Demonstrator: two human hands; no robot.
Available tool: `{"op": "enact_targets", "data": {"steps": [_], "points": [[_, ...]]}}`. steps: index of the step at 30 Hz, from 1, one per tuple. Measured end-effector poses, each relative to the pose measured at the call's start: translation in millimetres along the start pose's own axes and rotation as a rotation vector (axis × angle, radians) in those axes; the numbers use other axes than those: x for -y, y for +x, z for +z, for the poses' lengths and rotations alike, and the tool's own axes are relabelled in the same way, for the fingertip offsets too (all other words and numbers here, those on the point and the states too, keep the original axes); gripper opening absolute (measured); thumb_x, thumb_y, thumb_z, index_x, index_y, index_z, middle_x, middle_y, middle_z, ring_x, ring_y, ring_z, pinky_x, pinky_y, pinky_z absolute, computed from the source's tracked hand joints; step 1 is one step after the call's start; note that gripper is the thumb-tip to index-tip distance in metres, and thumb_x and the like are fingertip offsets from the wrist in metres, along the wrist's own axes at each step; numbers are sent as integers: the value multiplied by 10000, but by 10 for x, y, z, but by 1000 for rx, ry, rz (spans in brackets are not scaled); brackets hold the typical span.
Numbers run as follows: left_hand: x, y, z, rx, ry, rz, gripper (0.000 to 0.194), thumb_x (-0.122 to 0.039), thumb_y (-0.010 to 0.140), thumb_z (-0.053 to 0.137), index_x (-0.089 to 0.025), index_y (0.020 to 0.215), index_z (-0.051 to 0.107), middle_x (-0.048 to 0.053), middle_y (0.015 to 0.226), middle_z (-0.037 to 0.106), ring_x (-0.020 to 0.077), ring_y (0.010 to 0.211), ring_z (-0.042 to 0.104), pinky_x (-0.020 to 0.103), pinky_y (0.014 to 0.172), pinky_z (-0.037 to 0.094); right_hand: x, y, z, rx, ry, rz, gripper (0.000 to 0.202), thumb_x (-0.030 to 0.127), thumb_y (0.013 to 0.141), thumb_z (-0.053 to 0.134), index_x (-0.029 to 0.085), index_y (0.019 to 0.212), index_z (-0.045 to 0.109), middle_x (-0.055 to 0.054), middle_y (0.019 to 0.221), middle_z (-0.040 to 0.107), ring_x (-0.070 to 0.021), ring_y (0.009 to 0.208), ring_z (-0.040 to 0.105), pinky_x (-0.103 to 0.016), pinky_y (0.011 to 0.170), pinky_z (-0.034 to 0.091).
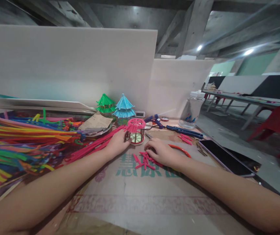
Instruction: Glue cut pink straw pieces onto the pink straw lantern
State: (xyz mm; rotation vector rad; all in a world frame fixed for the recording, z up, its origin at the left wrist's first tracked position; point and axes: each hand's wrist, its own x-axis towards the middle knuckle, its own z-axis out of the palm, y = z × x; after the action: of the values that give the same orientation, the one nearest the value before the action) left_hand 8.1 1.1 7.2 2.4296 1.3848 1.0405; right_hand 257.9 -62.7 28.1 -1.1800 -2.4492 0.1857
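My left hand [120, 143] is closed on the side of a small pavilion model [136, 130] with a partly covered pink roof ring, brown posts and a pale green base. My right hand [163, 151] lies on the board with its fingers curled beside short pink pipe cleaner pieces [144, 162]. What its fingertips hold, if anything, is hidden. Partly covered by that hand is a pair of scissors with orange handles [182, 150]. Long pink pipe cleaners [93, 145] lie under and beside my left wrist.
Bundles of coloured pipe cleaners [27, 137] fill the left side. Behind stand a green model pavilion [105, 103] and a blue one [123, 106]. A glue gun [156, 120], dark blue pliers-like tool [185, 131], clear bottle [191, 109] and phone [224, 156] sit right.
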Motion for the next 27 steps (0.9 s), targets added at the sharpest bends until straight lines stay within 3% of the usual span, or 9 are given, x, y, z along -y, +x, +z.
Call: {"op": "enact_targets", "data": {"steps": [7,13,19,22,27], "points": [[63,3,35,8,-2,3,106,-179,888,589,-156,956,668,125,996,731,287,975,686,443,930,552,-5,7,1,-8,-6,-16,118,122,951,620,177,1000,712,-90,1004,705,-235,970,637,-352,856,480],[99,16,47,9,-54,15,189,-168,898,569,-161,1047,685,123,1065,740,279,1063,688,455,1024,535,-1,7,-5,-8,-3,-16,119,121,951,623,175,995,720,-96,1006,709,-239,978,641,-354,863,484],[77,4,40,6,-102,-11,212,-255,865,675,-164,1056,676,108,1049,746,269,992,702,413,925,570,11,-3,-3,-21,28,6,136,153,963,616,165,1033,732,-110,1024,721,-243,975,656,-362,862,491],[7,-13,3,12,-141,-17,282,-316,840,727,-162,1069,667,96,1046,745,250,936,705,361,840,571,16,5,-13,-66,171,79,144,190,960,622,172,1005,757,-92,1002,753,-230,936,671,-354,842,495],[-98,-30,-80,22,-18,65,183,-354,886,690,-176,919,668,76,916,733,256,873,677,372,826,531,23,34,-39,-107,745,394,235,377,908,699,191,1024,783,-8,741,706,-150,595,602,-271,541,422]]}}
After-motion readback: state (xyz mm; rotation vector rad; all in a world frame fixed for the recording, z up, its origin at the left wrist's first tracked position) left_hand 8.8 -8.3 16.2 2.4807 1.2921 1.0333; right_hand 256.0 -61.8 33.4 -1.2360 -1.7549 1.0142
